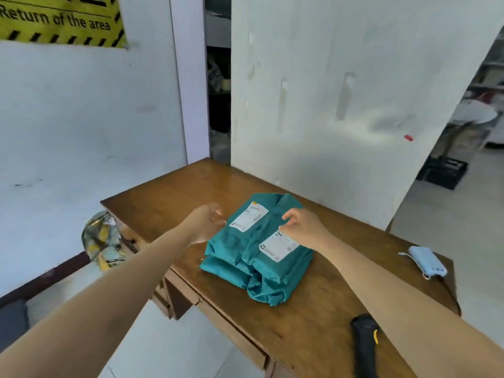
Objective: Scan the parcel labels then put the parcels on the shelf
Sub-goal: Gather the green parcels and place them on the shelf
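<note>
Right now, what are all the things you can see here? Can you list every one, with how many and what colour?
parcels: a pile, exact count unclear, teal with white labels, middle of the desk
labels: two showing, white, on the top parcels
scanner: one, black with a bit of yellow, near edge of the desk on the right
small device with a cord: one, light blue, right end of the desk
desk: one, brown wood, with drawers
patterned bag: one, yellow and grey, on the floor left of the desk
sign: one, yellow and black, wall top left
crate: one, black, floor at far right
left hand: open, beside the pile
right hand: open, over the pile
</note>
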Demonstrator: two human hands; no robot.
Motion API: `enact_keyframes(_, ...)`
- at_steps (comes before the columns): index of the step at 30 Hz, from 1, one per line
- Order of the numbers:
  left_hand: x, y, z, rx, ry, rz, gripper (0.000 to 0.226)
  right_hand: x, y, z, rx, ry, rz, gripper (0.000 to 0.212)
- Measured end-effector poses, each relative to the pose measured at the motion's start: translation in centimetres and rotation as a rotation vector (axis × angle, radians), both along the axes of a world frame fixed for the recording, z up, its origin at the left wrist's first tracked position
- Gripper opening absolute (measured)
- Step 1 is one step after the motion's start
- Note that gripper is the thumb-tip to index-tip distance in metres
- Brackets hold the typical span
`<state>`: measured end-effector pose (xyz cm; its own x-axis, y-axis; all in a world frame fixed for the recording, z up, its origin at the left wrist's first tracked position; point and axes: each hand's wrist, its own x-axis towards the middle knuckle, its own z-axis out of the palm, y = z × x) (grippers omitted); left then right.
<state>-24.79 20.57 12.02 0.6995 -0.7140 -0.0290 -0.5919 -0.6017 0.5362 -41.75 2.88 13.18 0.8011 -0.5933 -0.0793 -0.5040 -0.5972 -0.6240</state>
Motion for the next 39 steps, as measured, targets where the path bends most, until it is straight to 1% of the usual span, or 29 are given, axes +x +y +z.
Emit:
enact_keyframes(5,7.3,-1.2,-3.0,0.072,0.115,-0.117,0.038,6.0,2.2,-2.5,0.130,-0.008,-0.185,0.031)
enact_keyframes(9,12.3,-2.9,-4.9,0.058,0.222,-0.095,0.038,10.2,2.4,-4.4,0.290,-0.103,-0.349,0.029)
enact_keyframes(11,13.7,-4.4,-6.3,0.078,0.274,-0.094,0.042,12.2,1.9,-5.4,0.388,-0.124,-0.415,0.034)
enact_keyframes(14,15.4,-7.3,-9.1,0.090,0.407,-0.063,0.056,15.3,0.7,-7.5,0.530,-0.135,-0.508,0.045)
enact_keyframes(17,16.6,-10.0,-12.1,0.059,0.669,0.082,0.074,18.7,-0.5,-9.9,0.650,-0.139,-0.615,0.024)
enact_keyframes(18,16.8,-10.7,-13.2,0.057,0.753,0.118,0.076,19.9,-0.7,-10.7,0.687,-0.155,-0.670,0.031)
enact_keyframes(20,17.1,-11.9,-14.9,0.063,0.895,0.135,0.072,22.1,-1.0,-11.8,0.751,-0.184,-0.794,0.064)
enact_keyframes(21,17.2,-12.4,-15.6,0.067,0.967,0.129,0.071,23.0,-1.2,-12.4,0.758,-0.178,-0.863,0.075)
enact_keyframes(22,17.4,-12.8,-16.1,0.083,1.035,0.121,0.074,23.7,-1.3,-12.9,0.747,-0.162,-0.930,0.079)
enact_keyframes(24,17.8,-13.6,-16.8,0.099,1.178,0.110,0.079,24.5,-1.2,-13.8,0.696,-0.081,-1.024,0.075)
enact_keyframes(26,18.7,-14.2,-17.1,0.062,1.321,0.095,0.075,25.0,-1.1,-15.1,0.627,0.014,-1.046,0.070)
enact_keyframes(27,19.1,-14.4,-17.1,0.066,1.365,0.085,0.071,25.2,-1.1,-15.5,0.592,0.049,-1.041,0.071)
enact_keyframes(29,20.5,-14.8,-17.3,0.071,1.416,0.055,0.060,25.9,-1.5,-15.9,0.553,0.068,-1.039,0.080)
enact_keyframes(31,22.5,-14.8,-17.5,0.075,1.479,0.034,0.045,26.8,-1.9,-15.8,0.605,0.017,-1.079,0.088)
enact_keyframes(33,24.4,-14.5,-17.6,0.085,1.477,0.022,0.041,27.8,-2.0,-15.4,0.633,0.010,-1.065,0.085)
enact_keyframes(35,26.2,-14.1,-17.7,0.063,1.463,0.014,0.035,28.9,-1.9,-15.9,0.664,0.015,-1.014,0.089)
enact_keyframes(36,27.2,-14.0,-17.9,0.050,1.462,0.017,0.035,29.5,-1.7,-16.1,0.715,-0.028,-1.005,0.093)
enact_keyframes(39,29.4,-13.7,-18.4,0.053,1.478,0.006,0.049,30.8,-1.4,-17.2,0.851,-0.154,-1.050,0.103)
